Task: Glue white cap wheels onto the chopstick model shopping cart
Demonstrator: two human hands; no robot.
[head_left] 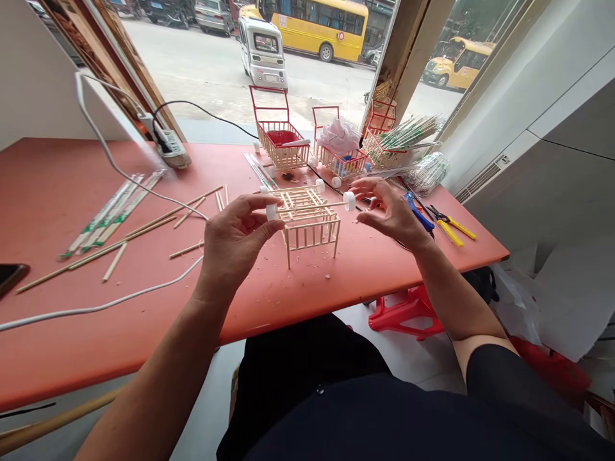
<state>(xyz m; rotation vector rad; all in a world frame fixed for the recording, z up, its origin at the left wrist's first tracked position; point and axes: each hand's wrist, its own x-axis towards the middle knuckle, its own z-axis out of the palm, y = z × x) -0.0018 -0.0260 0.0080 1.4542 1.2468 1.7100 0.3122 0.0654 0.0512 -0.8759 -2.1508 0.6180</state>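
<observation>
A small cart frame (307, 221) built from pale wooden sticks stands upside down on the red table (52, 186), with white wheels on top. My left hand (235, 240) pinches the left white wheel (271, 212) between thumb and fingers. My right hand (389, 211) hovers at the right white wheel (349, 201), fingers curved and spread, fingertips just beside it.
Three finished stick carts (283, 144) stand at the back near the window. Loose chopsticks (110, 218) lie at left, a white cable (96, 307) crosses the table, a phone (9, 276) sits at the left edge. Blue and yellow pliers (449, 225) lie right. A red stool (403, 314) stands below.
</observation>
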